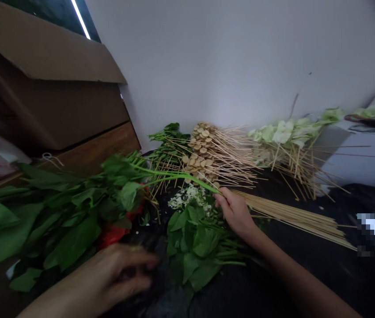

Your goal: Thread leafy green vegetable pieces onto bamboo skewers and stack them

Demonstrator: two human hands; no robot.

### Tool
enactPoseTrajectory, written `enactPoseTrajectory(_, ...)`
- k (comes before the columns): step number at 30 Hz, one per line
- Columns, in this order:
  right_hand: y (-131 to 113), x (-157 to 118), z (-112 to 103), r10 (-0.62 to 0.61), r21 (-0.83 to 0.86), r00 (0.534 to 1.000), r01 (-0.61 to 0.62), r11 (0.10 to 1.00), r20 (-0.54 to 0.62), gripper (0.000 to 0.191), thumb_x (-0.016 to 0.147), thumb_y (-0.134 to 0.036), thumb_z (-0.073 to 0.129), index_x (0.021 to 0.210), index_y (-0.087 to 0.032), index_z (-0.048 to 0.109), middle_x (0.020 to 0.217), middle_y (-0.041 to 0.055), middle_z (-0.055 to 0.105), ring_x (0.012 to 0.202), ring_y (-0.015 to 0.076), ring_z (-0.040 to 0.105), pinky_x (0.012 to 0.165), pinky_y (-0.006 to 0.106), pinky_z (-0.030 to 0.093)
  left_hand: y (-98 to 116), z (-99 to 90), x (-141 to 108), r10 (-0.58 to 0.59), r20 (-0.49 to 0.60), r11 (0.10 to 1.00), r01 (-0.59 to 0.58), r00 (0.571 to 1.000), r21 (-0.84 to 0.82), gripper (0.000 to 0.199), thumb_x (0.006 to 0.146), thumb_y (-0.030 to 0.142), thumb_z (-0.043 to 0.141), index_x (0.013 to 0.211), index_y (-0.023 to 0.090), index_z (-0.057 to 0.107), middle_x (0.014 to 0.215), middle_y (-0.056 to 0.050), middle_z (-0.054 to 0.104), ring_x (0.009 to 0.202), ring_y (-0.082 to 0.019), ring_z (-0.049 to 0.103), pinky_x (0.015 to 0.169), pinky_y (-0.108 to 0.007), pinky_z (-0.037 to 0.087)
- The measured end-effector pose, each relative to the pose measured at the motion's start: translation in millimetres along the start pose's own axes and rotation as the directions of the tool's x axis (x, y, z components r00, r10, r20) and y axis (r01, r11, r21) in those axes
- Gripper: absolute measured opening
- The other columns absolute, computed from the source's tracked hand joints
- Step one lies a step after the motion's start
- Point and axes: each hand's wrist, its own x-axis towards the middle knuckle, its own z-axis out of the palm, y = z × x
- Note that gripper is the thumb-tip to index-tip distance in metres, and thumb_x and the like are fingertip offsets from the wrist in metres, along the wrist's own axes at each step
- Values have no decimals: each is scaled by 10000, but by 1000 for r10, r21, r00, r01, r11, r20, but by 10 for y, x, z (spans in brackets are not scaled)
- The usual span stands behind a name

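My right hand (235,212) is closed on the stem end of a long leafy green sprig (180,175). The sprig points left, its leaves over the edge of a big heap of leafy greens (51,221). My left hand (121,271), slightly blurred, is low in front with thumb and fingers apart and nothing between them. Between the hands lies a smaller bunch of picked greens (197,243), leaves toward me and stems to the right. Just beyond it are pale chopped bits (189,197), partly hidden by the sprig and leaves.
Skewers of round tan slices (203,152) are stacked by the wall, with skewered greens (170,141) to their left and skewered pale leaves (285,132) to their right. Bare bamboo skewers (296,216) lie on black sheeting (306,274). A cardboard box (64,101) stands left; red plastic (112,234) shows under the heap.
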Motion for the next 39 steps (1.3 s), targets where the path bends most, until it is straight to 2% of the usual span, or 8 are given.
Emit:
enactPoseTrajectory(3,-51,-37,20,35,98,998,-30,995,-45,285,966,-369,378,760,-224,512,617,-29,554,568,138,523,606,245,366,251,88,655,21,98,988,-6,995,-155,334,769,403,675,1076,282,729,899,-54,751,731,-210,664,651,-270,512)
enactPoseTrajectory(9,-65,-95,73,-28,99,999,31,995,-27,146,913,-351,471,918,-222,538,747,-2,611,683,167,569,654,267,400,593,566,1694,39,-168,781,-135,985,-610,371,789,470,635,876,121,722,617,-28,641,506,-111,501,462,-199,364)
enactPoseTrajectory(13,-83,-47,-20,76,343,994,-99,934,81,223,893,-434,508,920,-216,546,732,-8,608,605,141,555,560,247,413,639,795,1902,150,42,662,-69,988,-746,415,760,520,658,879,126,714,744,-44,674,506,-79,464,473,-201,317)
enactPoseTrajectory(16,-100,-10,-88,181,510,972,-231,828,147,325,914,-519,432,879,-209,527,557,-60,503,404,92,406,405,216,309,578,911,1892,234,70,752,-135,970,-645,405,801,520,614,753,130,714,599,-12,603,521,-105,465,513,-225,336)
enactPoseTrajectory(21,-107,15,-119,269,603,961,-252,756,65,368,898,-562,435,871,-203,510,490,-95,412,358,68,327,357,190,243,455,957,1750,369,-266,875,-429,891,-224,336,914,386,503,764,172,715,730,-43,647,709,-170,564,684,-274,407)
enactPoseTrajectory(33,-31,46,-169,258,630,966,-192,752,-14,399,915,-574,409,854,-197,524,492,-92,435,335,59,336,344,187,241,308,654,1707,292,-832,905,-417,471,81,184,939,293,467,982,216,628,819,-22,617,753,-165,578,744,-294,448)
enactPoseTrajectory(36,-48,40,-170,246,625,969,-190,757,-3,402,912,-579,409,858,-199,530,489,-91,439,331,61,333,340,191,249,301,527,1755,455,-755,876,-392,472,283,180,924,263,505,995,227,667,962,-54,677,941,-204,590,880,-354,430)
enactPoseTrajectory(39,-71,32,-180,244,612,970,-196,766,6,396,917,-569,405,860,-199,534,484,-91,440,327,59,331,340,190,252,270,486,1811,587,-576,808,-377,569,452,235,929,229,503,1103,242,661,1059,-65,702,1061,-227,571,937,-391,387)
